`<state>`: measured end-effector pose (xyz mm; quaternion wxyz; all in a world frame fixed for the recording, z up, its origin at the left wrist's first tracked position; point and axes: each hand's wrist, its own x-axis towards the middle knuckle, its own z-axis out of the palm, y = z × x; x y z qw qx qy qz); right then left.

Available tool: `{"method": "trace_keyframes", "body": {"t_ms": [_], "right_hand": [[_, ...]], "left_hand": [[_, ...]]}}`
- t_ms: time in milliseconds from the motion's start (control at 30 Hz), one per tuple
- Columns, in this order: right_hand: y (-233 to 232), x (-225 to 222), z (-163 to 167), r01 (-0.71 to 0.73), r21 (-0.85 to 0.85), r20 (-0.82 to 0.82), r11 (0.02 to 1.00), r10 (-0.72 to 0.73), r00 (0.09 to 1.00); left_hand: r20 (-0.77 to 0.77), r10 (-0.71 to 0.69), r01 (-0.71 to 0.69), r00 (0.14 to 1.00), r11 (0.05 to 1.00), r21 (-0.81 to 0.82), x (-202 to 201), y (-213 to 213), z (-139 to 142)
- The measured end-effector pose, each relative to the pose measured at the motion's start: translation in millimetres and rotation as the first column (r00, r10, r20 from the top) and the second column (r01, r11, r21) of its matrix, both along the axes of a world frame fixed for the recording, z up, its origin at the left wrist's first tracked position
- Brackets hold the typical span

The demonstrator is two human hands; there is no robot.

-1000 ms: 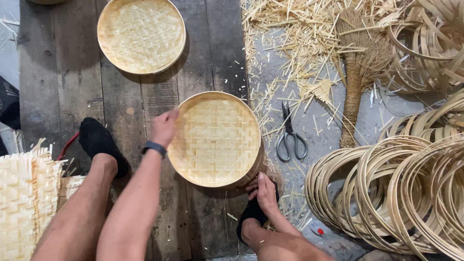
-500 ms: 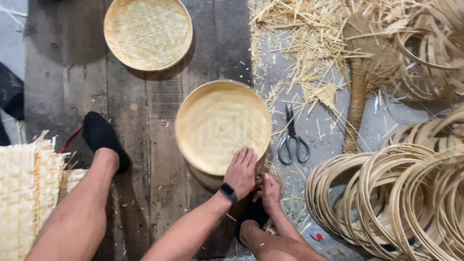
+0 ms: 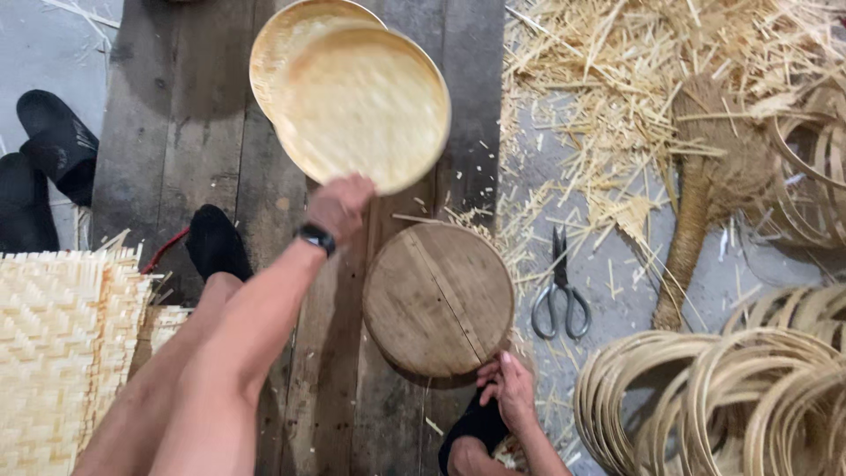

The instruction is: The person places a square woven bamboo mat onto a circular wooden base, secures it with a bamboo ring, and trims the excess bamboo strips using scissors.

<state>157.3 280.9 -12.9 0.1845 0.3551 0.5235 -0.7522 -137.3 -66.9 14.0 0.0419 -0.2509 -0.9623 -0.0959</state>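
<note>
Tray [image 3: 366, 106], round woven bamboo, blurred, sits upper centre of the frame, held at its lower rim by left hand [image 3: 339, 207]; fingers curl closed on that edge, rest of the tray fans up and away above the knuckles. It overlaps a second woven tray [image 3: 273, 44] lying on the dark plank floor [image 3: 167, 132]. Right hand [image 3: 507, 388] is low centre-right, fingers loosely bent and holding nothing, tips at the lower edge of a round wooden block [image 3: 438, 300]. Scissors [image 3: 560, 286] lie just right of the block. Bamboo hoops [image 3: 731, 397] stack at lower right, straw scraps [image 3: 634, 97] upper right, woven mat [image 3: 62, 353] lower left.
</note>
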Motion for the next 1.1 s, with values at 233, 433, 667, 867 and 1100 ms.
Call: {"method": "trace_keyframes", "body": {"t_ms": [233, 433, 667, 867, 1100], "right_hand": [[10, 16, -13, -0.042, -0.028, 0.039, 0.999, 0.043, 0.998], [17, 26, -16, -0.046, -0.086, 0.056, 0.995, 0.05, 0.997], [18, 27, -16, -0.053, -0.067, 0.04, 0.996, 0.055, 0.998], [18, 26, -14, -0.035, -0.052, 0.088, 0.998, 0.039, 0.995], [19, 21, -19, -0.057, -0.096, 0.052, 0.994, 0.062, 0.997]], "left_hand": [[-0.221, 0.134, -0.095, 0.966, 0.979, 0.178, -73, -12, 1], [0.013, 0.204, -0.203, 0.979, 0.962, 0.184, -80, -12, -9], [0.074, 0.175, -0.187, 0.982, 0.959, 0.213, -75, -18, -12], [0.039, 0.23, -0.233, 0.972, 0.946, 0.223, -68, -25, -25], [-0.068, 0.263, -0.237, 0.962, 0.934, 0.267, -32, -78, -21]]}}
